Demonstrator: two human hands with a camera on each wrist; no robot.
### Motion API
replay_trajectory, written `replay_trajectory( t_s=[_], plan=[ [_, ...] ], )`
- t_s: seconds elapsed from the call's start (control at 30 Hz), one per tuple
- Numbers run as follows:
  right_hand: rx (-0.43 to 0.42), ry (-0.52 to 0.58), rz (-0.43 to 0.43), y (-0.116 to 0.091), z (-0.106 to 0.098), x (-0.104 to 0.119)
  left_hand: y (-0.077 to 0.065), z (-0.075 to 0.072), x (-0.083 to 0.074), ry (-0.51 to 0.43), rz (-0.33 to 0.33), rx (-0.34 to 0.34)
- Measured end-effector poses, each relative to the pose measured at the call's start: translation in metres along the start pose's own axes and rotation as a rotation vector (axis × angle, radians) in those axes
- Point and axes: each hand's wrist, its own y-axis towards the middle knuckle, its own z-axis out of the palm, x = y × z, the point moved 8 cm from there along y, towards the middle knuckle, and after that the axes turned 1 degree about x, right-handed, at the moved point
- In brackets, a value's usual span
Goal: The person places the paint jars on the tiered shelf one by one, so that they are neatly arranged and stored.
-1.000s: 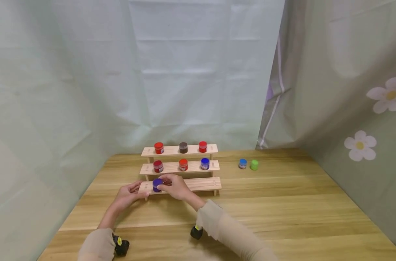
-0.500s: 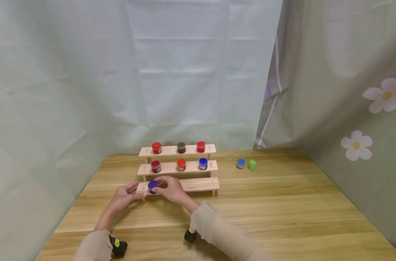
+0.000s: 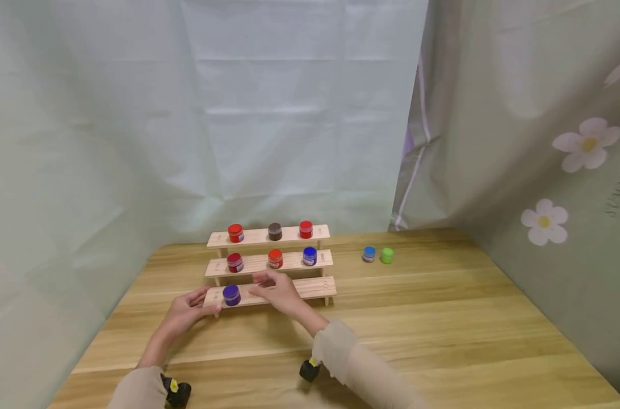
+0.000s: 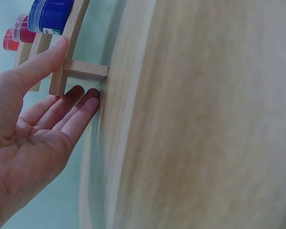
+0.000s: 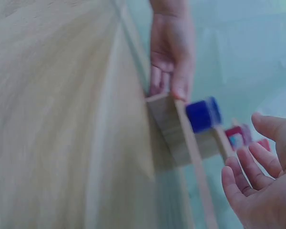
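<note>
A purple-lidded paint jar [image 3: 231,295] stands upright near the left end of the lowest step of a three-tier wooden rack [image 3: 312,288]. My left hand [image 3: 184,312] holds that step's left end. In the left wrist view, its thumb [image 4: 52,56] lies along the board's edge and the fingers sit past the end. My right hand [image 3: 280,292] hovers over the same step, just right of the jar and apart from it. Nothing is between its spread, loosely bent fingers in the right wrist view, where the jar [image 5: 199,116] looks blue and blurred.
The middle step carries a dark red jar [image 3: 235,262], an orange-red jar [image 3: 275,258] and a blue jar [image 3: 310,255]. On top stand two red jars and a dark one [image 3: 275,231]. Blue [image 3: 368,254] and green [image 3: 386,255] jars stand on the table, right of the rack.
My right hand has let go of the purple-lidded paint jar and drawn off to the right. The jar now stands on the lowest step. My left hand keeps its place at the step's end.
</note>
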Motion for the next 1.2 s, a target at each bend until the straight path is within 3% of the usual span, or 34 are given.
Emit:
replay_trajectory(
  t_s=[0.47, 0.73, 1.0, 1.2],
  plan=[
    [-0.144, 0.068, -0.008, -0.026, -0.083, -0.005, -0.004, -0.007, 0.001, 0.009, -0.005, -0.007],
    [-0.307, 0.082, 0.076, -0.04, -0.144, -0.02, -0.007, -0.007, 0.004, 0.015, -0.022, -0.005],
    [-0.451, 0.08, 0.153, -0.04, -0.217, -0.06, -0.006, -0.007, 0.002, 0.013, -0.039, 0.0],
    [-0.541, 0.053, 0.245, -0.054, -0.255, -0.094, -0.002, -0.003, 0.0, 0.011, -0.022, 0.009]
  ],
)
